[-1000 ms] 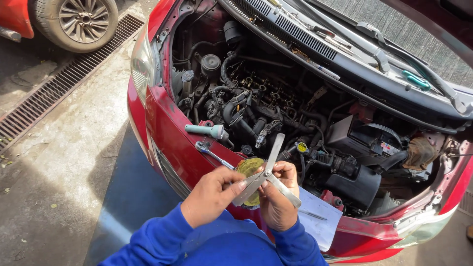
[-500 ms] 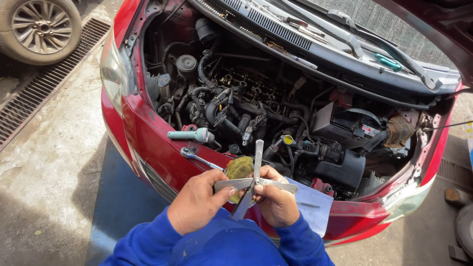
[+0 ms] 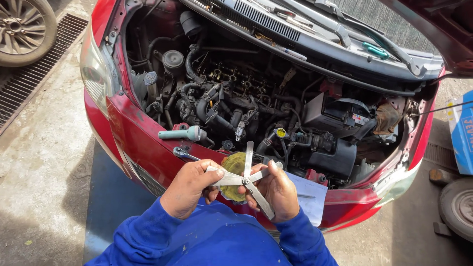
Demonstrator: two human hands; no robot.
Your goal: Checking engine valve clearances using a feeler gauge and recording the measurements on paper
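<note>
Both hands grip a fanned-out feeler gauge [image 3: 246, 180] just in front of the red car [image 3: 133, 143] (hood open): left hand [image 3: 189, 187] pinches one blade, right hand [image 3: 278, 192] holds the pivot end.

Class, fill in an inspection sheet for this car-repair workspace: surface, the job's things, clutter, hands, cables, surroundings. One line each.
Surface: red front panel of the car, bonnet raised, engine bay open.
Job's things: feeler gauge set, metal blades fanned out around one pivot, held over the panel.
Clutter: teal-handled tool and a wrench on the panel; a sheet of paper; a yellowish round thing behind the blades.
Hands: left hand pinches one blade; right hand holds the others near the pivot.
Cables: black hoses and wiring across the engine.
Surroundings: concrete ground, drain grate, another car's wheel, blue box on the right.
</note>
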